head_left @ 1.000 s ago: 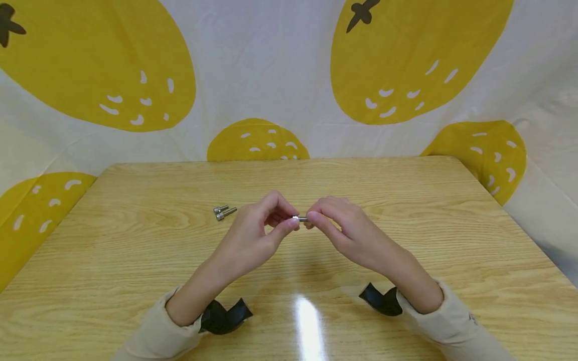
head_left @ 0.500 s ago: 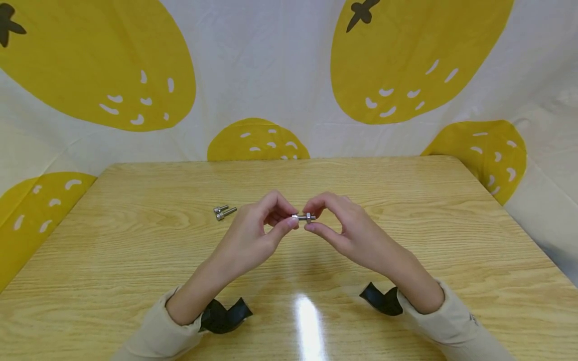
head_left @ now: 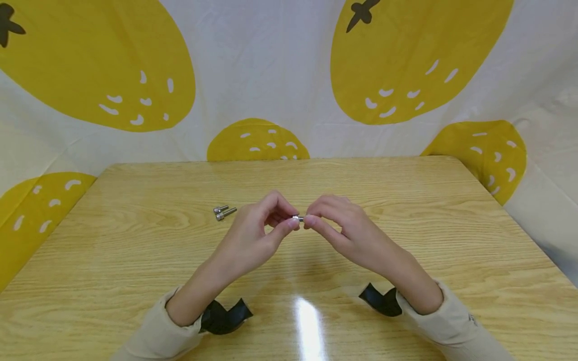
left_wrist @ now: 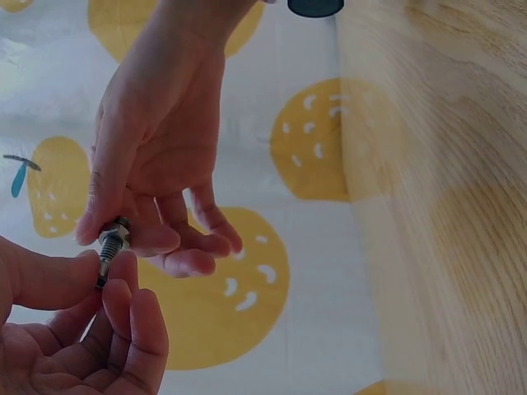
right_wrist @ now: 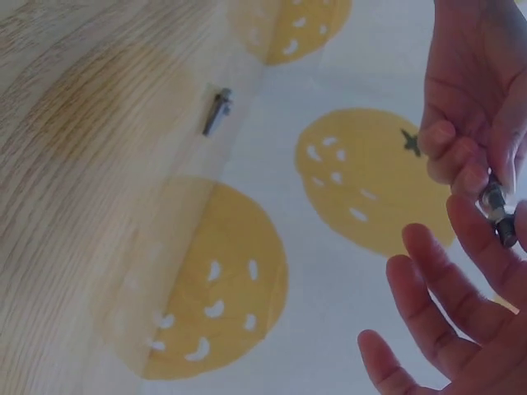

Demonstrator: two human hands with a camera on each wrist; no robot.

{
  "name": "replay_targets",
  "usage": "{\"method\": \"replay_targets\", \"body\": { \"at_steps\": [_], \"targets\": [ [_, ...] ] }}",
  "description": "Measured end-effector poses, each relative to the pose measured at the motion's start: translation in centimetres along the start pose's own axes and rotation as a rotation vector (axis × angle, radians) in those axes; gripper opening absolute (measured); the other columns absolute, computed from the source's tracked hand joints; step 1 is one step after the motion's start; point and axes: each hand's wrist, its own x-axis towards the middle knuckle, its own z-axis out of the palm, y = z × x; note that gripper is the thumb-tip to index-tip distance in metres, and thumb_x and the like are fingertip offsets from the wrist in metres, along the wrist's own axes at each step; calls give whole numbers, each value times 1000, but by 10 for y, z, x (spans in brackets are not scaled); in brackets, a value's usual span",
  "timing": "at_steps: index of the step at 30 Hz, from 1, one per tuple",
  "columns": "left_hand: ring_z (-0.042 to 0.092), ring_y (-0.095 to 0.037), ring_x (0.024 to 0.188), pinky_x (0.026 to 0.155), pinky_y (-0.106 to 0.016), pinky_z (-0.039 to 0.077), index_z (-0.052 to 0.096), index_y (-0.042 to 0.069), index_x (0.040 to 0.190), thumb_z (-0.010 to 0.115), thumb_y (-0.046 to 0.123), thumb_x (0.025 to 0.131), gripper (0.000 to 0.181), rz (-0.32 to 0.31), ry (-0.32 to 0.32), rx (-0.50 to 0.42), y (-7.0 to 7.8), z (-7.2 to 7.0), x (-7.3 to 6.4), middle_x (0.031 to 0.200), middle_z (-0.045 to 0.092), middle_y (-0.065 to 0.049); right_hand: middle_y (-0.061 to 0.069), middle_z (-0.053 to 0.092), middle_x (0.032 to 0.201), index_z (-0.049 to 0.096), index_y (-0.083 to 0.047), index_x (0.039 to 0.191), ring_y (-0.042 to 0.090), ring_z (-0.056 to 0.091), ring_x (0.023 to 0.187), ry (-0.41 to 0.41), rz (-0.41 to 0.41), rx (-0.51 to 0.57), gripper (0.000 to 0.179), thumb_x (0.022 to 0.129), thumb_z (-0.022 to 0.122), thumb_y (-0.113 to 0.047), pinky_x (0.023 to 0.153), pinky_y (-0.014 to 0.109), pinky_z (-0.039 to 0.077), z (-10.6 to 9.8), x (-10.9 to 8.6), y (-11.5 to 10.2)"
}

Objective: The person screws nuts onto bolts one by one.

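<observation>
My left hand (head_left: pixel 255 230) pinches the head end of a silver bolt (head_left: pixel 301 219) between thumb and fingers, above the table. Pointing to the right, the bolt lies about level in the head view. A hex nut (left_wrist: pixel 114 236) sits on its threads, clearest in the left wrist view. Thumb and index finger of my right hand (head_left: pixel 345 223) are on either side of this nut, and its other fingers stay loose. From the head, the right fingertips hide the nut and the bolt's tip. That tip (right_wrist: pixel 506 233) shows in the right wrist view.
Two more socket-head bolts (head_left: pixel 227 214) lie close together on the wooden table (head_left: pixel 135 260), left of my left hand. A white cloth with yellow fruit prints (head_left: pixel 262 65) hangs behind the table's far edge.
Half a second ago my right thumb and finger were spread apart and the nut showed between them; now they are closed over it. My left hand and the loose bolts have stayed put.
</observation>
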Motion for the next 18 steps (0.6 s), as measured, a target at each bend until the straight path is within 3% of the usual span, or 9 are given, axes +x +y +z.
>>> {"method": "replay_targets", "body": {
  "at_steps": [5,9,13,18],
  "targets": [
    [60,-7,74,69,-25,52,57,5,95,63,9,88,10,-13,-8,-6,0,1,0,86,65,-2,-7,63,92,66,-15,88,9,55,92,-41,101,-1,21,98,48,-20,83,33,44,-1,0,-2],
    [60,-8,73,68,-25,52,57,5,95,63,8,88,10,-24,-8,-2,1,1,0,86,66,-3,-6,63,102,63,-14,106,11,54,97,-60,164,9,20,94,54,-26,85,34,44,-2,0,-5],
    [60,-8,73,67,-25,52,58,5,96,63,6,88,10,-25,-2,8,1,1,0,87,66,-3,-2,61,106,55,-9,115,12,54,97,-18,90,29,35,85,68,-22,84,30,46,-2,0,-5],
    [60,-8,74,68,-25,52,58,5,96,63,6,87,10,-25,-3,11,2,1,0,86,65,-3,-2,61,100,56,-8,104,11,55,94,43,-51,31,27,82,70,-7,82,27,47,0,1,-1]
  ]
}}
